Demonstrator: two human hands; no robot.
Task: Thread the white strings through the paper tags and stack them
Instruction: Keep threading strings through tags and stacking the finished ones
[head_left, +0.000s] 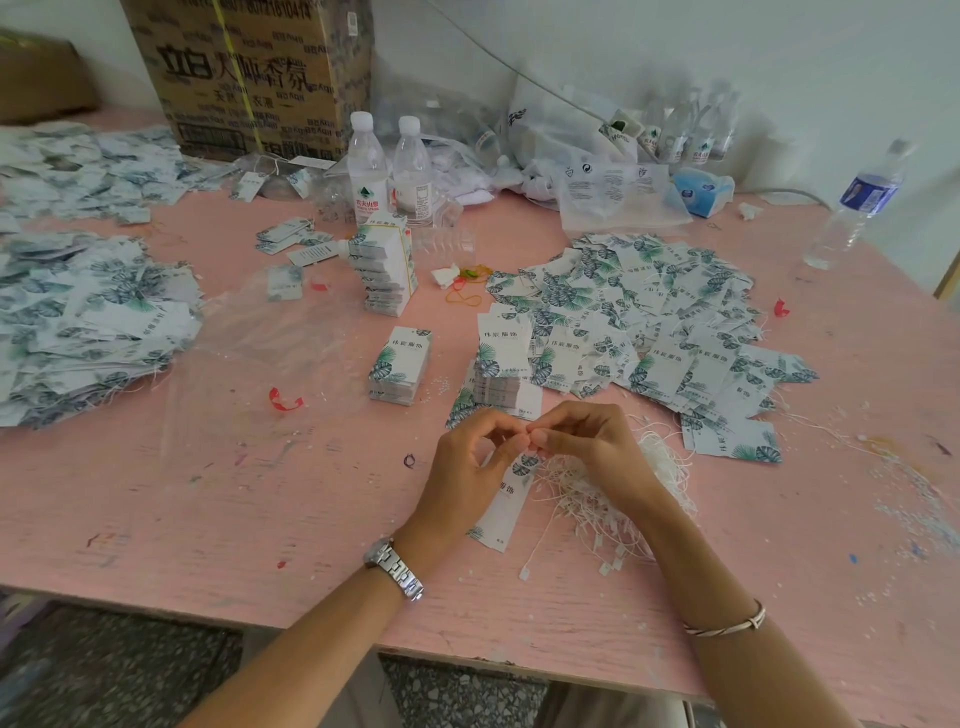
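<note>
A paper tag (503, 506) is pinched at its far end by the curled left hand (467, 457), its long axis directed toward the surface's (208, 493) near edge. Tip to tip at that end, a white string, judged rather than seen, is pinched by the right hand (587, 441) above the string pile (639, 483).

We take this for a small hand-finishing workshop. A rough, pink-painted plywood table (156, 519) fills the frame, heaped at left and right with hundreds of identical printed paper tags (649, 312). There are banded stacks (384, 270) at centre and a tangle of white strings (597, 499) at lower centre. A printed shipping carton (249, 73) stands at upper left. Water bottles (366, 166) and crumpled plastic bags (597, 176) line the back wall (675, 41), and speckled terrazzo floor (104, 675) shows along the bottom.
</note>
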